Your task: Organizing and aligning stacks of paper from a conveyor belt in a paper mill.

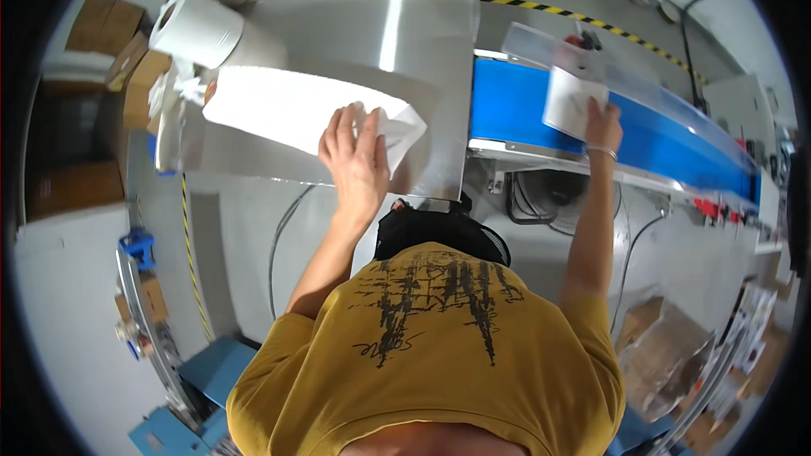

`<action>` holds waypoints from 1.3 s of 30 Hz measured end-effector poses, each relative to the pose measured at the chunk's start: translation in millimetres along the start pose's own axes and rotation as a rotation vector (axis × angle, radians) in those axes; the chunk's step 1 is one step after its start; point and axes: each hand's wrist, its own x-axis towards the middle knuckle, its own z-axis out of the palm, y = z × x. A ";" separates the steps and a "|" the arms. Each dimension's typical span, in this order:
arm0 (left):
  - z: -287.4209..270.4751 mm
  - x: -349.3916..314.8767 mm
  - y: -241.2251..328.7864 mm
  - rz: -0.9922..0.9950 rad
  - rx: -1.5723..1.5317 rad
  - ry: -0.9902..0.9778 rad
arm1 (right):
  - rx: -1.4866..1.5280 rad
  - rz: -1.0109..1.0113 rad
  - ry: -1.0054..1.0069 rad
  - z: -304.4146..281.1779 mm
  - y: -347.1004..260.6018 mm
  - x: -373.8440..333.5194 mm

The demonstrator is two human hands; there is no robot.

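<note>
My steel table (329, 29) is the biggest thing here, then the blue belt (507, 110) on my right. Of the containers, the brown boxes (106, 24) beyond the table's left side and the carton (642, 318) on the floor at right don't show me what they hold. The long white stack (279, 105) lies across the table, probably thin, soft and apt to slide, best lifted by its loose right end. There my left hand (355, 152) rests, fingers spread and loosely bent; I can't tell whether they pinch anything. Smallest is the white packet (566, 105) over the belt: light, I'd judge, and easily creased, so a corner hold suits it. My right hand (602, 125) has closed fingers on its near right corner.
</note>
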 end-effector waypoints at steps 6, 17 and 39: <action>-3.5 -4.0 3.6 0.015 -0.055 0.004 | 0.161 -0.849 0.095 -25.7 -71.4 -51.8; -11.7 -0.4 3.9 0.022 -0.128 -0.044 | 0.820 -1.011 -0.886 18.3 -184.6 -134.1; -9.1 -2.2 -12.3 0.077 -0.114 -0.008 | 0.667 -1.002 -0.915 -0.2 -193.2 -133.9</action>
